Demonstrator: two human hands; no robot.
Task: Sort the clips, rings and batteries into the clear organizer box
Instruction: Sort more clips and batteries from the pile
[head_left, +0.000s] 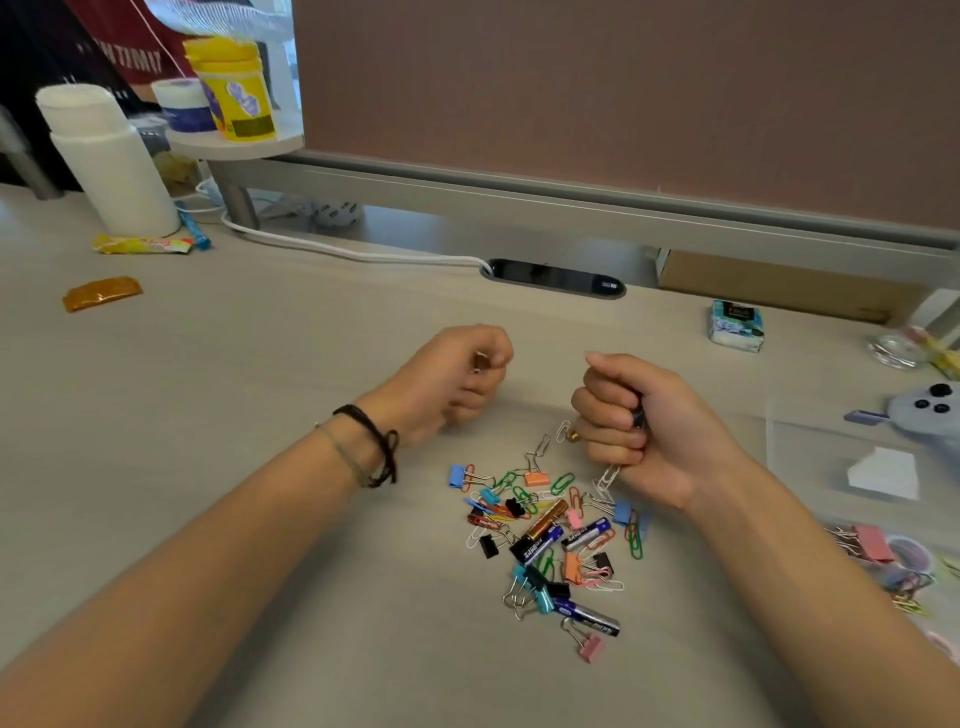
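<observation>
Holding both fists above the pile, the person has each grip curled round small items. The left hand pinches something small and metallic, too blurred to name. The right hand grips a dark item, perhaps a battery, with white paper clips dangling from beneath the fist.

The pile lies on the surface at 6 o'clock from the hands: binder clips, paper clips and several batteries tangled together. The box sits at 3 o'clock, near the frame's right edge, some clips already in its near compartments.

Likely risks: the dangling clips look loosely caught and could drop on the way to the box, or land with the battery in the wrong compartment. Hooked clips in the pile may also drag neighbours out when lifted.
</observation>
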